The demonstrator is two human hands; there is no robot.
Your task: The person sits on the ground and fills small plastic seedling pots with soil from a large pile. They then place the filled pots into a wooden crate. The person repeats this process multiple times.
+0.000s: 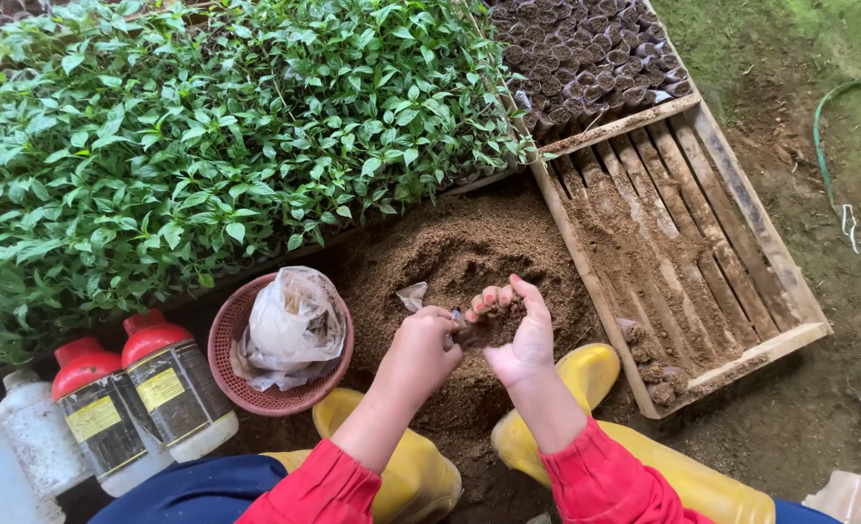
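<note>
Over the soil heap (450, 262), two hands — left hand (419, 351), right hand (518, 335) — two red-capped bottles (139, 393).

The soil heap (450, 262) lies in the middle, with both hands above its near edge. The left hand (419, 351) and right hand (518, 335) meet around a small soil-filled pot (471, 335). Left of the heap sits a basket (231, 374) holding a plastic bag (293, 325); further left stand two bottles (139, 398). Seedlings (217, 126) fill the ground behind. A wooden tray (683, 252) lies to the right, with filled pots (586, 53) behind it.
</note>
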